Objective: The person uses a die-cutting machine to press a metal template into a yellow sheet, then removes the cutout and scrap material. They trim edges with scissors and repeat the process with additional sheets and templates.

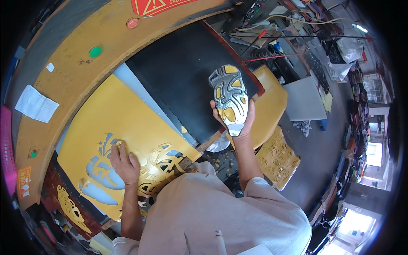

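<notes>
The right hand's grip (245, 122), just past the centre toward one o'clock, was closed partway around a shoe-sole-shaped metal die (231, 95). Digits showed at two opposite edges of the die, and the rest of the hand lay hidden behind it. The die was held up in front of the black worktop (176, 70), its narrow end pointing to six o'clock and its broad end to about eleven, with yellow patches showing in its openings.

The left hand's grip (126, 168), at eight o'clock, was loosely spread on a yellow sheet (110, 112), thumb apart from the fingers. The fingertips reached a small yellow piece (118, 143) beside cut openings; whether they pinched it, one could not tell. The sheet spread across nine o'clock, with another cluster of cut-outs to the hand's three o'clock.

At eight o'clock, farther out than the left hand, lay a perforated yellow offcut (71, 208). A plain yellow piece (270, 108) sat at three o'clock, and a perforated yellow panel (278, 159) at four. A green button (95, 52) showed at ten o'clock, a red button (132, 23) at eleven.
</notes>
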### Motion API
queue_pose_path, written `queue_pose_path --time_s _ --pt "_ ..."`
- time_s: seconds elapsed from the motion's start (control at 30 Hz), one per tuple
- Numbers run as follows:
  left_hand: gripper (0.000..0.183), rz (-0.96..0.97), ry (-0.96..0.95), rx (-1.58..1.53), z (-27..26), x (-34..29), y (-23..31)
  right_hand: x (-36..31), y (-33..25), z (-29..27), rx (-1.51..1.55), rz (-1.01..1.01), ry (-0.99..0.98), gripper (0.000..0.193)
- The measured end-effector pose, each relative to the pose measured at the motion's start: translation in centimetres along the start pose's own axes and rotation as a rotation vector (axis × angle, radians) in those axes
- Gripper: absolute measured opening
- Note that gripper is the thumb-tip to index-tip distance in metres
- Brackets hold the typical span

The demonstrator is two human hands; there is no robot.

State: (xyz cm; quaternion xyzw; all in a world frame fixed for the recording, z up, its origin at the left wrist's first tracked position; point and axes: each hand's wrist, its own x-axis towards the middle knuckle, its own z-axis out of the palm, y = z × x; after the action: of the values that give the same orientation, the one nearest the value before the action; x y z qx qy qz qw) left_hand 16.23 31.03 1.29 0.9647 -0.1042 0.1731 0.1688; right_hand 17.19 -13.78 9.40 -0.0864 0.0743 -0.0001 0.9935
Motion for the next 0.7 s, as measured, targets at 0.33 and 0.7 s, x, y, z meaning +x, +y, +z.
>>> queue_pose_path --time_s 0.33,0.7 --pt "0.054 -0.141 -0.028 -0.230 -1.7 1.5 1.5 -2.4 2.5 -3.5 0.172 0.060 0.211 0.080" --pt "0.023 -0.176 -0.377 -0.804 -7.3 8.5 20.2 -1.3 7.8 3.3 -0.059 0.153 -0.020 0.088"
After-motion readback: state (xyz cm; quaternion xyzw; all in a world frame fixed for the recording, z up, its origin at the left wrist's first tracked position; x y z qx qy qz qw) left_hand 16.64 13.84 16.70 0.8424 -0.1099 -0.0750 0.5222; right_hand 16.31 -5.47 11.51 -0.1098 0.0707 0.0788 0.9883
